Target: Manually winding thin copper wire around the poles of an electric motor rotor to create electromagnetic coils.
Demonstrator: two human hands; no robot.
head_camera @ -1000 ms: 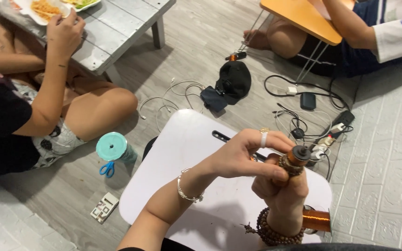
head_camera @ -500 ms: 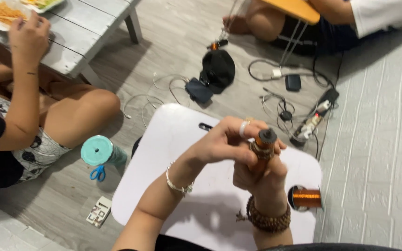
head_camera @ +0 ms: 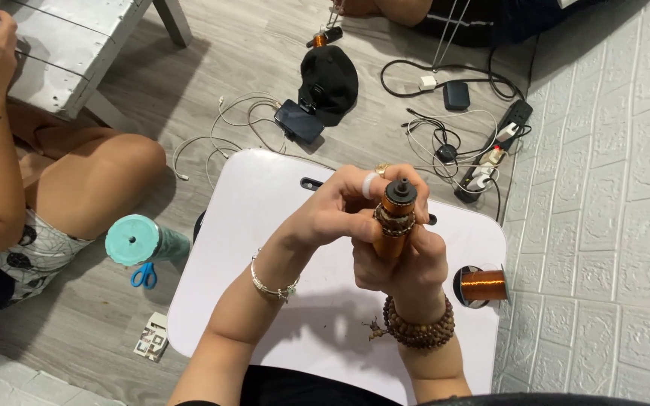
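My right hand (head_camera: pixel 404 259) grips an upright copper-coloured cylinder (head_camera: pixel 393 222) with a black tip and a wound band near its top. My left hand (head_camera: pixel 336 207), wearing a white ring, pinches the upper part of the same cylinder from the left. Both hands hover over a small white lap table (head_camera: pixel 265 225). A spool of copper wire (head_camera: pixel 479 286) lies on the table's right edge, close to my right wrist.
A teal-lidded cup (head_camera: pixel 141 240) and blue scissors (head_camera: pixel 143 276) sit on the floor left of the table. A seated person's leg (head_camera: pixel 92 180) is at left by a grey low table (head_camera: pixel 77 53). A black cap (head_camera: pixel 329 75), phone (head_camera: pixel 299 120), cables and power strip (head_camera: pixel 494 146) lie beyond.
The view has shifted, so my hands and the cylinder sit more central and closer. My left fingers have moved up around the cylinder's top. The wire spool stays on the table.
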